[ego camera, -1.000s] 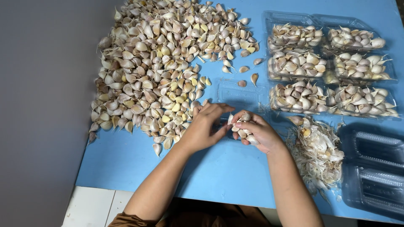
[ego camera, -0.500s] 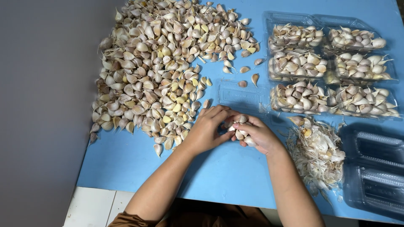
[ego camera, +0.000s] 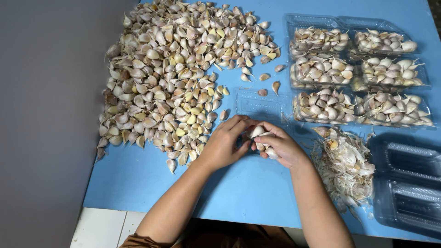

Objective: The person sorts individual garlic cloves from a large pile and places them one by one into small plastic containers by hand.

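Note:
My right hand (ego camera: 281, 148) is cupped around a few garlic cloves (ego camera: 258, 132) just above the blue table (ego camera: 239, 193). My left hand (ego camera: 226, 143) meets it from the left, fingertips touching the cloves in the right palm. A large heap of loose garlic cloves (ego camera: 174, 78) spreads over the table's upper left, its near edge a little left of my left hand. An empty clear plastic tray (ego camera: 259, 103) lies just beyond my hands.
Several clear trays filled with cloves (ego camera: 358, 78) stand at the upper right. A pile of papery garlic skins (ego camera: 344, 165) lies right of my right forearm. Empty dark clear containers (ego camera: 406, 183) sit at the lower right. The table's left edge borders a grey floor.
My left hand has closed in against my right hand; both stay at the same spot with the cloves between them.

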